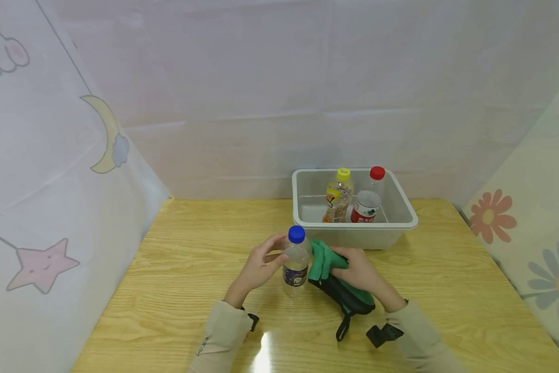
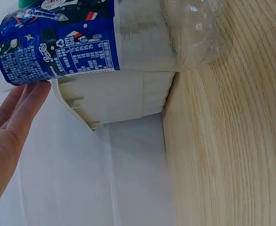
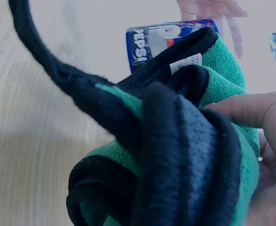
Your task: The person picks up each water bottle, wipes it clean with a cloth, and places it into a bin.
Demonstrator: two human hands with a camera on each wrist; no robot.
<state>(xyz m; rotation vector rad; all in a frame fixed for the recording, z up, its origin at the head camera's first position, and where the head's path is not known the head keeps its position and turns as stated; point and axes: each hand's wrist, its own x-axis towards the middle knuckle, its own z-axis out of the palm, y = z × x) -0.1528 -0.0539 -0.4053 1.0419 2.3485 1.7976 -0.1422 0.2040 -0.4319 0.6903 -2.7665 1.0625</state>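
Note:
A clear Pepsi bottle with a blue cap and dark blue label stands upright on the table. My left hand holds it from the left, thumb in front and fingers behind; in the left wrist view, fingers touch the bottle's label. To the right of the bottle, my right hand grips a bunched green cloth with black edging and a hanging loop. The cloth lies close against the bottle's right side, its folds hiding part of the label in the right wrist view.
Behind the hands is a pale grey plastic bin. Inside stand a yellow-capped bottle and a red-capped bottle. The wooden table meets a light cloth backdrop at its back edge.

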